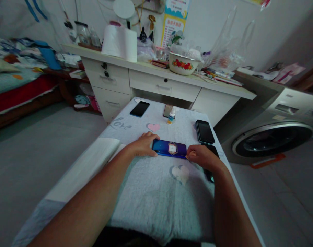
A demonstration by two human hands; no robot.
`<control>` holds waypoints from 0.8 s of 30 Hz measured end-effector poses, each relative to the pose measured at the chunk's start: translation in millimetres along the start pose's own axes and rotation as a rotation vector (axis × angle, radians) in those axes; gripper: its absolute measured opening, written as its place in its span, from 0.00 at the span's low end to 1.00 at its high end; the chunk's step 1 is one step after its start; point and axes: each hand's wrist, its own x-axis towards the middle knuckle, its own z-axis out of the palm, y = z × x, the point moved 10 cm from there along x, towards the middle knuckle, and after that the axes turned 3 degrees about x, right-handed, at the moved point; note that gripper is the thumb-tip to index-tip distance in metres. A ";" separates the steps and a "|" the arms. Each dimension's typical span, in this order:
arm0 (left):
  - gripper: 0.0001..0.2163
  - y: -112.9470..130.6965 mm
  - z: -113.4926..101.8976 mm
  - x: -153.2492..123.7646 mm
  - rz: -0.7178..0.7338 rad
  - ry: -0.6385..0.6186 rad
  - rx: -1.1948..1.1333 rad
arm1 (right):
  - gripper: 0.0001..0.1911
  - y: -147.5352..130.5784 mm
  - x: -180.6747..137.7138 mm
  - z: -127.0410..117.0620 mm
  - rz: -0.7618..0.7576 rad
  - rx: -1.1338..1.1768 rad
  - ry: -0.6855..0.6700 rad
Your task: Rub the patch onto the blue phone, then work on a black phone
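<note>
A blue-purple phone (161,147) lies back side up across the middle of the cloth-covered table (146,185). On its back sits a ring holder (172,148) with a pale square centre. My left hand (145,144) grips the phone's left end between thumb and fingers. At the right end, my right hand (197,155) has its fingers curled in a pinch against the phone's lower corner. A small tan bit shows at those fingertips, too small to name. Beyond the phone stands a small white-capped spray bottle (171,116), its label blue and yellow.
Other phones lie around: a black one (140,109) far left, another (169,110) behind the bottle, a dark one (205,131) at right, and one (210,149) partly under my right wrist. White paper (94,161) lies left. A desk (161,85) and washing machine (272,127) stand beyond.
</note>
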 end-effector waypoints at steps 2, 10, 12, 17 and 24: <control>0.30 0.4 -0.3 -0.3 -0.003 -0.004 0.002 | 0.05 1.2 1.7 -0.3 0.004 0.007 0.018; 0.30 1.1 -0.3 -0.3 0.011 -0.005 -0.006 | 0.07 7.9 10.9 -7.6 0.051 -0.009 0.153; 0.30 1.0 -0.4 -0.4 0.012 -0.003 -0.009 | 0.07 10.1 12.9 -8.7 0.076 -0.014 0.187; 0.30 0.8 0.0 -0.4 0.012 0.000 -0.004 | 0.08 13.1 17.2 -12.4 0.131 -0.031 0.294; 0.30 0.5 1.0 -0.1 0.017 0.000 -0.012 | 0.08 13.3 20.1 -12.9 0.129 -0.032 0.354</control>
